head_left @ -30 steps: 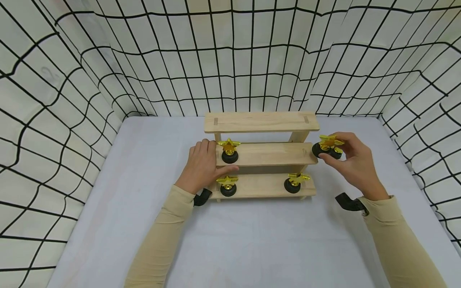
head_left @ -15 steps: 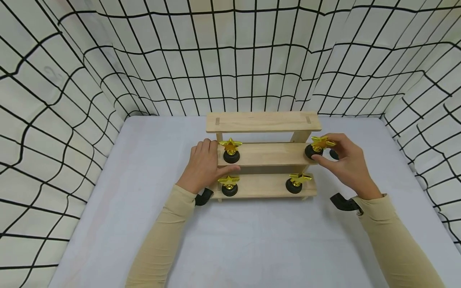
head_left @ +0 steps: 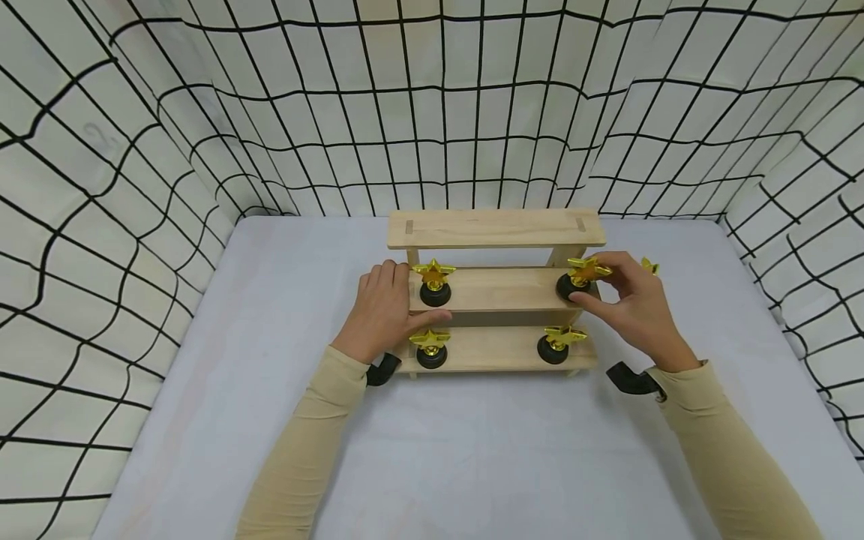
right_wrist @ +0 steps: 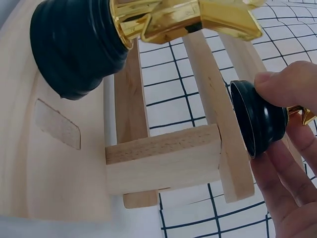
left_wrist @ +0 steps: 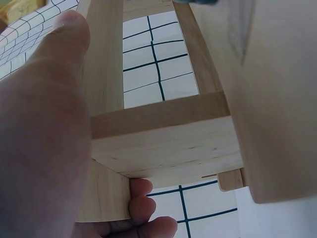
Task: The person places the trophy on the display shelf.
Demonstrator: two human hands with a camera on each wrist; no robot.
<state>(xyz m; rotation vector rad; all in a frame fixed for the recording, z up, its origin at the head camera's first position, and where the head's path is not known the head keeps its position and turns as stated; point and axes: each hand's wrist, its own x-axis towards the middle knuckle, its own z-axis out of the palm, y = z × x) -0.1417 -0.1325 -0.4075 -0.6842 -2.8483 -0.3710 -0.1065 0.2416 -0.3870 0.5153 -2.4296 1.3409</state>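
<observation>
A three-tier wooden shelf (head_left: 496,289) stands on the white table. My left hand (head_left: 381,311) grips the left end of its middle tier, fingers curled behind the wood in the left wrist view. My right hand (head_left: 628,307) pinches a gold star trophy (head_left: 589,270) at that tier's right end. In the right wrist view its black base (right_wrist: 260,119) is right by the tier; contact cannot be made out. Another star trophy (head_left: 435,283) stands at the middle tier's left. The bottom tier bears a left trophy (head_left: 430,349) and a right trophy (head_left: 555,346).
Behind my right hand shows the gold tip of a further trophy (head_left: 650,266), mostly hidden. The top tier (head_left: 496,228) rises at the back. A black wire grid (head_left: 442,142) over white panels encloses the table (head_left: 486,450) at the back and both sides.
My right hand has moved left with its trophy, from beside the shelf to over the middle tier's right end. The further trophy has become mostly hidden behind that hand. My left hand keeps its place.
</observation>
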